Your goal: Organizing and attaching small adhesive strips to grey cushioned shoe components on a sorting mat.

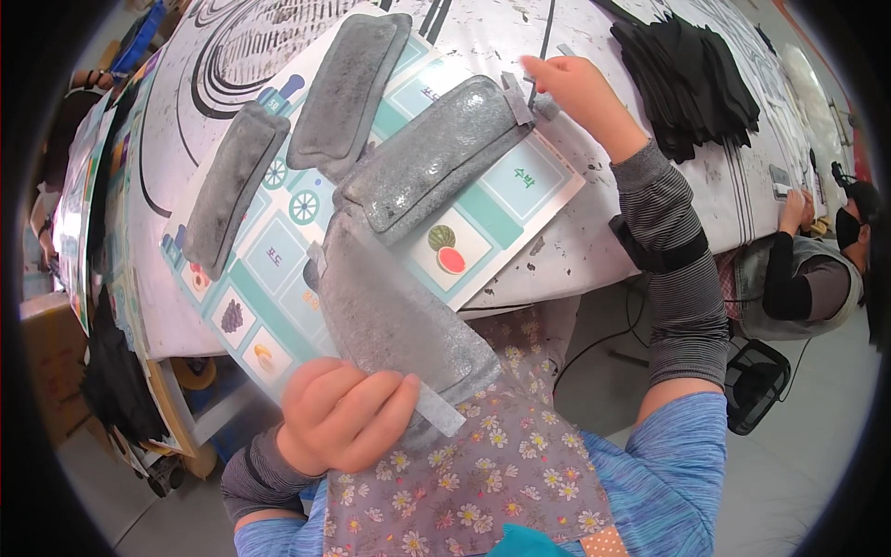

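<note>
L hand (pixel 345 415) clenched on grey pouch (pixel 394 316) near end; R hand (pixel 568 85) pinches far tab (pixel 536 100). Looks soft, floppy, light, slick film. Best gripped at ends.

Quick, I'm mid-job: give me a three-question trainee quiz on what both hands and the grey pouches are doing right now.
1. True or false: the left hand grips the near end of a grey pouch.
2. The right hand pinches what? A) the black fabric stack B) the far end of another pouch C) a cable
3. How many grey pouches lie untouched on the picture mat?

Key: 1 true; 2 B; 3 two, the left pouch and the upper pouch.
</note>
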`<action>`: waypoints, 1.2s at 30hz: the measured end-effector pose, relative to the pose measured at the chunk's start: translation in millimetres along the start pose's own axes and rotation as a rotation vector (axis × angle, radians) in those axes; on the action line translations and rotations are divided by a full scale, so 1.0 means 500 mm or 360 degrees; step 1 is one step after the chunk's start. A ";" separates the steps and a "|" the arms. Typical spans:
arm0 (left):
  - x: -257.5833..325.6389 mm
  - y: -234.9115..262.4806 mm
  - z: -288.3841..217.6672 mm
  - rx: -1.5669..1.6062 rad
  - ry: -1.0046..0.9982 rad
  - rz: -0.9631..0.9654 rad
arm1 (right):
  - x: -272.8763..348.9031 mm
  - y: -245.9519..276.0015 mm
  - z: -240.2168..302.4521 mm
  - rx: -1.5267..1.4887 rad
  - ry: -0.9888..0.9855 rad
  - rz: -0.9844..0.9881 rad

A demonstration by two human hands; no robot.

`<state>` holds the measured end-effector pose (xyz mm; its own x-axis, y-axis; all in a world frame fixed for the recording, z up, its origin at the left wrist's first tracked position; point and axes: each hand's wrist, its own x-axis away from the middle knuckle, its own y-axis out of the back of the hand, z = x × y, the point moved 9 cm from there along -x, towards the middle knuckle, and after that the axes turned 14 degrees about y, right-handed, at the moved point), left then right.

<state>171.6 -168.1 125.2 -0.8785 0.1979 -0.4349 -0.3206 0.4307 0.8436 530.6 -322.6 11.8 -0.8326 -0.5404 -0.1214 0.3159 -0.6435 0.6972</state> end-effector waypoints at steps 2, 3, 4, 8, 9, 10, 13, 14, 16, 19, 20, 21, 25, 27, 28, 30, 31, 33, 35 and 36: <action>0.001 -0.001 -0.002 -0.0001 -0.0001 -0.0010 | 0.001 -0.022 0.012 0.0042 0.0040 0.0078; 0.002 -0.001 -0.002 -0.0006 -0.0002 -0.0019 | 0.002 -0.033 0.016 0.0080 0.0083 0.0155; 0.003 -0.001 -0.002 -0.0004 0.0000 -0.0021 | 0.001 -0.033 0.015 0.0083 0.0083 0.0157; 0.002 -0.001 -0.001 -0.0001 -0.0006 -0.0022 | -0.017 -0.016 -0.021 -0.0203 0.0070 0.0048; 0.002 -0.002 -0.002 0.0006 -0.0016 -0.0003 | -0.020 -0.006 -0.042 -0.0279 0.0018 -0.0014; 0.003 -0.001 -0.001 0.0006 -0.0015 -0.0004 | -0.021 0.003 -0.039 -0.0279 0.0019 -0.0013; 0.004 -0.002 0.000 0.0021 -0.0021 0.0025 | -0.007 0.028 -0.098 -0.0213 -0.0482 -0.0052; 0.003 -0.001 -0.002 0.0006 -0.0025 0.0020 | -0.005 0.041 -0.109 -0.0211 -0.0484 -0.0055; 0.004 0.000 -0.003 -0.0008 -0.0027 0.0017 | -0.009 0.073 -0.099 0.0343 -0.0315 0.0021; 0.005 0.002 -0.001 -0.0004 -0.0002 0.0028 | 0.002 0.125 -0.064 0.0791 -0.0233 -0.0347; 0.002 0.001 -0.003 0.0006 -0.0010 0.0029 | 0.001 0.147 -0.094 0.0798 -0.0245 -0.0359; -0.001 0.000 -0.006 0.0016 -0.0020 0.0031 | -0.017 0.162 -0.112 0.0746 0.0079 -0.0300; 0.003 -0.001 -0.002 0.0003 0.0012 0.0051 | -0.007 0.108 -0.012 0.0027 -0.0067 -0.0016; 0.001 -0.003 -0.003 0.0006 0.0015 0.0058 | -0.004 0.057 -0.011 -0.0528 -0.0121 0.0259; 0.000 -0.004 -0.003 0.0010 0.0012 0.0059 | -0.003 0.050 -0.001 -0.0527 -0.0125 0.0256; 0.000 -0.004 -0.002 0.0007 0.0016 0.0054 | -0.002 0.023 0.031 -0.0723 -0.0113 0.0283; 0.000 -0.003 -0.003 0.0010 0.0013 0.0055 | -0.004 0.015 0.026 -0.0667 -0.0185 0.0405; -0.002 -0.004 -0.001 0.0035 0.0026 0.0069 | 0.000 0.004 0.025 -0.0690 -0.0244 0.0387; -0.001 -0.002 0.000 0.0036 0.0025 0.0075 | -0.001 -0.012 0.020 -0.0721 -0.0295 0.0385; 0.000 -0.002 0.000 0.0039 0.0018 0.0080 | -0.005 -0.014 0.011 -0.0630 -0.0309 0.0367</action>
<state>172.0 -168.6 124.6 -0.8972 0.2097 -0.3887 -0.2675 0.4421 0.8561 528.2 -313.7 11.2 -0.7780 -0.6063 0.1643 0.6191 -0.6957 0.3643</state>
